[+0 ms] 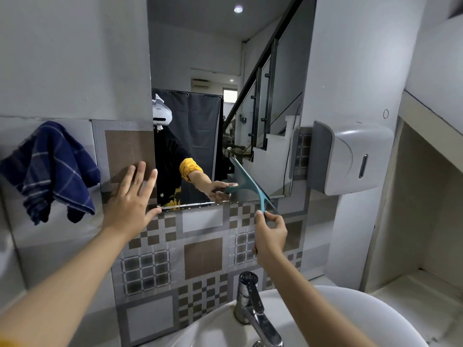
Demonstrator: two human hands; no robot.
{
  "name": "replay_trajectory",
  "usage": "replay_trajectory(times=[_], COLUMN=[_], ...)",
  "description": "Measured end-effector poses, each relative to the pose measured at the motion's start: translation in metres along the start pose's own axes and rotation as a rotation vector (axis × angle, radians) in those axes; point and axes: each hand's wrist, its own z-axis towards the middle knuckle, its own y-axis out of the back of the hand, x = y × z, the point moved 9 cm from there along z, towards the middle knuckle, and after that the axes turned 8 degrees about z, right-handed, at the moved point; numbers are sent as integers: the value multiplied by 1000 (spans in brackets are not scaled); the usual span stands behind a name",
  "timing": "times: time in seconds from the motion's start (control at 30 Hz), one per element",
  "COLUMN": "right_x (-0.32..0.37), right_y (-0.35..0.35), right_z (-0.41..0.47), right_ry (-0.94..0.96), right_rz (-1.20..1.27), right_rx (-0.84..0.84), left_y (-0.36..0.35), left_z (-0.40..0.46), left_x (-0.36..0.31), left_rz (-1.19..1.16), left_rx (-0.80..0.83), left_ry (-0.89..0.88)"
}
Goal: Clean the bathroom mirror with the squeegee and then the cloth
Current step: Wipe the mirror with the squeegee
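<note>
My right hand (271,234) pinches the lower end of the teal squeegee (250,186) handle between thumb and fingertips, the other fingers loosely curled beside it. The handle rises from my grip up and to the left, and the blade lies slanted against the lower right part of the mirror (225,71), its lower end reaching down to the mirror's bottom edge. My left hand (132,199) is spread flat with fingers apart and holds nothing; the palm presses on the tiled wall (203,256) just at the mirror's lower left corner, the thumb touching the bottom edge of the glass. The cloth (52,169), dark blue with pale checked lines, hangs bunched on the wall far to the left, well apart from both hands. In the glass I see my yellow-cuffed sleeve and the squeegee's reflection meeting the real blade. Below me, near the bottom of the view, the chrome tap (253,309) stands on the rim of the white basin (350,311). On the right wall, just beside the mirror's edge, sits a white and grey dispenser (350,156).
</note>
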Motion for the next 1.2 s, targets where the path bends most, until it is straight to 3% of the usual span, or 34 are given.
replay_trajectory(times=[0.17, 0.67, 1.2], right_x=[-8, -39, -53], right_y=[-20, -108, -96], right_z=[-20, -102, -119], right_ry=[-98, -79, 234], right_rz=[62, 120, -191], right_rx=[-22, 93, 275], left_y=[1, 7, 3], left_z=[-1, -1, -12], left_x=[0, 4, 22], left_rz=[-2, 3, 24], left_rx=[21, 79, 155], left_ry=[13, 56, 82])
